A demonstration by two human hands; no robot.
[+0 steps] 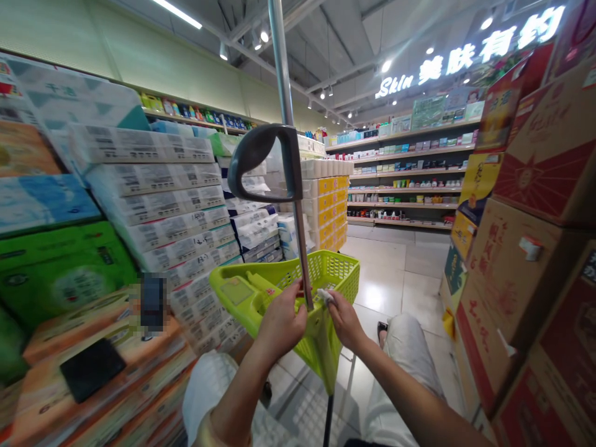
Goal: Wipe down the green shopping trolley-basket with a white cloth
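A lime-green plastic shopping basket trolley (343, 268) stands between my knees, its rim pierced with small holes. From its near end rises a metal pole (302, 242), topped by a dark grey loop handle (294, 162). My left hand (283, 318) is closed at the foot of the pole on the trolley; its fingertips are partly hidden behind the pole. On the pole's other side, my right hand (343, 318) pinches a crumpled white wipe or cloth (325, 295) against the green rim.
Stacked paper packs (172, 205) rise on the left, beside orange packs (153, 366) bearing a black flat object (93, 369). Cardboard cartons (512, 267) are piled close on the right. Ahead, the tiled floor (384, 267) leads to stocked shelves (405, 177).
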